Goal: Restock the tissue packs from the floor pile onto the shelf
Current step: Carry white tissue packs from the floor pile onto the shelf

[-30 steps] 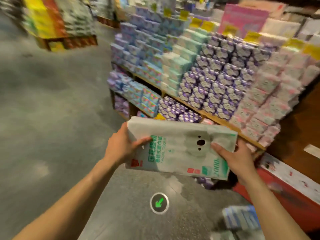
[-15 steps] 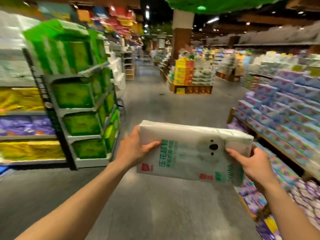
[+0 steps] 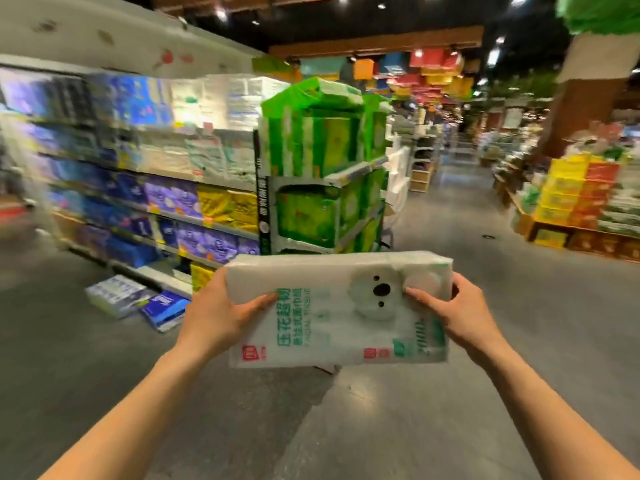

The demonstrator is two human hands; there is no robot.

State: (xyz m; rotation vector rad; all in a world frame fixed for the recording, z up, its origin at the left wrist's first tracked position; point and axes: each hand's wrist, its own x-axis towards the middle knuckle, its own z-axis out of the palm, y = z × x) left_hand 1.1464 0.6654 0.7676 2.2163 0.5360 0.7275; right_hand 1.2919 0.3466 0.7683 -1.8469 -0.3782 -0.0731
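Held a white tissue pack [image 3: 332, 327] flat and crosswise at about six o'clock from the centre of the view, up off the floor [image 3: 450, 403] and well apart from every shelf. Gripped its nine-o'clock end with the left hand [image 3: 214, 317], thumb [image 3: 263, 303] laid over the printed top face, the other fingers hidden underneath. Gripped its three-o'clock end with the right hand [image 3: 457, 313] in the same way, thumb [image 3: 422, 299] pressed on top just beside the koala print, the remaining fingers curled under and out of sight. Read green lettering, a grey koala face and small red marks on the wrapper.

Looked out over grey store floor. Found a long shelf unit [image 3: 225, 183] at ten o'clock, stocked in tiers with blue, purple, yellow and white packs, much of it blurred. Faced a rack of bright green packs [image 3: 322, 188] at twelve o'clock, beyond the far edge of the held pack. Spotted two loose packs on the floor at nine o'clock, near the foot of the shelf unit: a pale pack [image 3: 117, 296] and a blue pack [image 3: 166, 308], close together, touching or not could not be told. Made out stacks of yellow and red boxes [image 3: 581, 192] at two o'clock, well apart across the aisle, with a brown pillar [image 3: 585, 109] at one o'clock.
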